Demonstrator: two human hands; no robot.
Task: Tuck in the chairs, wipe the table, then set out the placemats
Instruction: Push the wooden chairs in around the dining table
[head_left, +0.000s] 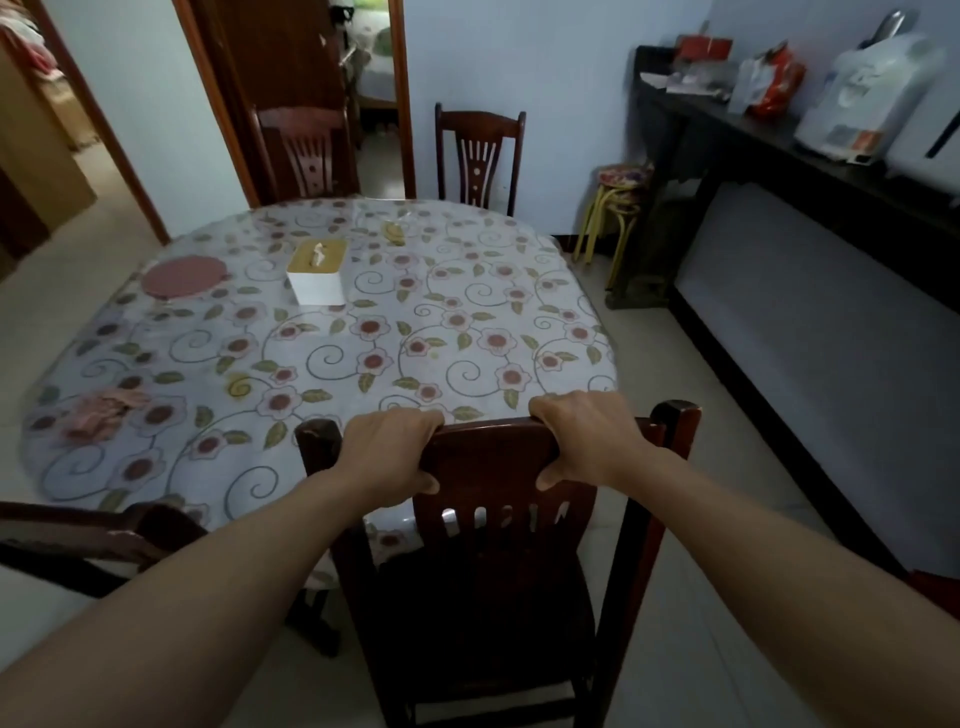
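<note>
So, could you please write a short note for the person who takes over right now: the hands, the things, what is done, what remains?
Left hand and right hand: both grip the top rail of the near chair, which stands at the table edge with its seat still mostly out.
Two far chairs stand close against the table; another chair shows at the near left.
On the table: pink cloth near left, round mat far left, tissue box in the middle.
Done: nothing certain.
Left: push this chair in, check the left one, wipe, set the placemats.
</note>
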